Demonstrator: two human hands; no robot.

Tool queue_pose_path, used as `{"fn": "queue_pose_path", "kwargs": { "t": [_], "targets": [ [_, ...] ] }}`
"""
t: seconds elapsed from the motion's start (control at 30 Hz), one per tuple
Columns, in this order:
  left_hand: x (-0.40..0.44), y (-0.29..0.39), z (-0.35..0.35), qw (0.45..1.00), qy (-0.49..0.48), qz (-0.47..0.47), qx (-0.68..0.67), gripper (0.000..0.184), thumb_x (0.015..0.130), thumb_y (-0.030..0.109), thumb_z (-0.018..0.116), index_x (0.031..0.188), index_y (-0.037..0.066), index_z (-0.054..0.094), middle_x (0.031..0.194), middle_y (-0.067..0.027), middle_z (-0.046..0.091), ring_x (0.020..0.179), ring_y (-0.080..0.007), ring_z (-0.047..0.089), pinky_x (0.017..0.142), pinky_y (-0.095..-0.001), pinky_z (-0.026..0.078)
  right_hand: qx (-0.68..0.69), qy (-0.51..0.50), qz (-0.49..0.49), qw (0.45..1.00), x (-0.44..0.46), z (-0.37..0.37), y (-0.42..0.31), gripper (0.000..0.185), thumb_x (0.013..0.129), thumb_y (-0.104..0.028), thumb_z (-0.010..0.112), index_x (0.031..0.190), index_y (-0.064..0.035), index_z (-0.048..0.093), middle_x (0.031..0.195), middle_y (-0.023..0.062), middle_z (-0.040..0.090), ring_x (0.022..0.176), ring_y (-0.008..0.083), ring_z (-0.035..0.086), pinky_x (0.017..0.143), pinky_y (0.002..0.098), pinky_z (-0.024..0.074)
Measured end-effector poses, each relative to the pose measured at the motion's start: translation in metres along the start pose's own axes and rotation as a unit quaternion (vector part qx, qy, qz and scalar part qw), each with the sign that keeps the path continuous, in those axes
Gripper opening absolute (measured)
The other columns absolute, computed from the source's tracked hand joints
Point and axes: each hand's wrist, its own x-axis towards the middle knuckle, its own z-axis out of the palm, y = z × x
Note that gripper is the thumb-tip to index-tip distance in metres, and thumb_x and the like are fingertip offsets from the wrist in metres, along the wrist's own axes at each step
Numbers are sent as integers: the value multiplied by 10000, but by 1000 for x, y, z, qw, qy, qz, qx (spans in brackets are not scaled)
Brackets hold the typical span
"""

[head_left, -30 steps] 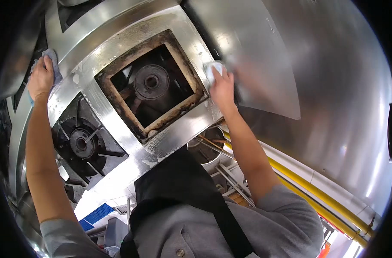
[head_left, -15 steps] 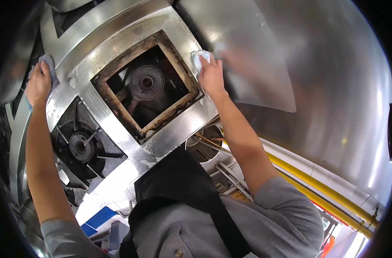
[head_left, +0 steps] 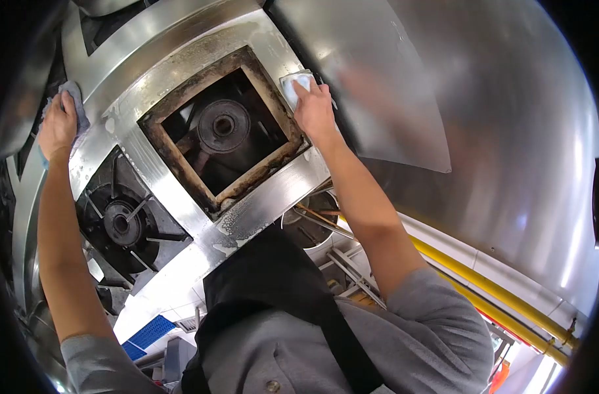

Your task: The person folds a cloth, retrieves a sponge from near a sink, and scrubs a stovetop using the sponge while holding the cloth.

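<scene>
My right hand [head_left: 314, 110] presses a foamy sponge [head_left: 291, 88] against the steel strip right of a square burner opening. A scorched, browned rim [head_left: 156, 134] surrounds that opening, and a round burner [head_left: 224, 125] sits down inside it. On the far left, my left hand [head_left: 58, 126] is closed over a grey-blue cloth [head_left: 83, 121] at the edge of the stove top [head_left: 165, 187]. Suds and wet streaks show on the steel around the opening.
A second burner with grate bars [head_left: 120, 222] lies at lower left. Steel panelling [head_left: 503, 125] rises at right, yellow pipes [head_left: 483, 270] running below it. A round metal pot [head_left: 309, 226] and a blue mat [head_left: 152, 333] are lower down.
My right hand and the sponge have shifted a little left, nearer the burner opening's rim. My left hand stays on the cloth, almost unmoved.
</scene>
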Motion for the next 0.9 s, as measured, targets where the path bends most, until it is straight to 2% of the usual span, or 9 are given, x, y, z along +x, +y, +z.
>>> {"fn": "queue_pose_path", "kwargs": {
  "t": [0.1, 0.23, 0.4, 0.47, 0.5, 0.63, 0.7, 0.8, 0.9],
  "targets": [
    [3, 3, -3, 1000, -21, -14, 1, 527, 1027, 541, 321, 1276, 172, 604, 1229, -202, 656, 1086, -442, 631, 895, -531, 518, -2, 0, -26, 1000, -35, -17, 8, 500, 770, 35, 625, 1248, -99, 683, 1310, 291, 570, 1019, 415, 561, 956, 479, 474],
    [-4, 11, -13, 1000, -15, -24, -13, 522, 1025, 541, 329, 1249, 165, 614, 1221, -198, 659, 1083, -436, 633, 882, -531, 519, 10, -40, 24, 999, -91, -34, 12, 522, 758, 27, 636, 1259, -109, 695, 1301, 263, 541, 1095, 423, 536, 1007, 482, 430],
    [-4, 12, -13, 1000, -12, -23, -5, 518, 1030, 536, 332, 1282, 185, 618, 1196, -191, 672, 1063, -436, 640, 879, -524, 526, 16, -3, -63, 998, -3, -1, -11, 421, 782, 0, 613, 1179, -86, 725, 1216, 246, 578, 1086, 420, 549, 981, 495, 435],
    [-4, 10, -14, 999, -35, -27, -1, 529, 1026, 544, 333, 1303, 190, 613, 1199, -184, 677, 1068, -431, 644, 883, -518, 527, 33, 3, -60, 998, 37, 8, -22, 402, 790, -19, 617, 1166, -106, 732, 1149, 215, 594, 1030, 414, 551, 953, 481, 452],
    [-4, 8, -9, 1000, -5, -24, -7, 534, 1025, 549, 333, 1313, 194, 610, 1206, -181, 677, 1074, -427, 644, 886, -516, 527, 34, -9, -60, 998, 43, 5, -23, 404, 790, -19, 623, 1170, -105, 730, 1175, 219, 591, 1045, 413, 550, 963, 482, 451],
    [-4, 7, -7, 1000, 1, -23, -8, 541, 1021, 559, 339, 1325, 201, 606, 1228, -174, 674, 1089, -415, 645, 891, -510, 527, -3, -15, -77, 997, -16, -10, -3, 450, 778, 9, 637, 1205, -106, 720, 1274, 230, 566, 1082, 410, 543, 993, 480, 446],
    [-5, 13, -11, 999, 4, -35, -13, 521, 1019, 553, 346, 1294, 202, 615, 1232, -164, 671, 1089, -409, 644, 887, -509, 529, 32, -45, -37, 998, -60, -33, 2, 516, 751, 67, 606, 1230, -96, 708, 1275, 268, 555, 1105, 443, 550, 999, 483, 455],
    [-9, 17, -18, 999, -1, -48, -16, 503, 1016, 547, 352, 1264, 205, 624, 1232, -153, 671, 1087, -405, 644, 887, -507, 530, 33, -93, -8, 995, -60, -37, 0, 555, 743, 78, 593, 1261, -95, 692, 1286, 278, 544, 1130, 450, 540, 1015, 488, 441],
    [-7, 17, -15, 999, -4, -45, -23, 508, 1014, 553, 349, 1263, 207, 626, 1226, -156, 673, 1086, -408, 644, 896, -506, 526, 4, -52, -43, 998, 13, -7, -11, 473, 743, 39, 604, 1198, -45, 707, 1226, 292, 574, 1138, 455, 539, 1011, 511, 431]
  ]
}}
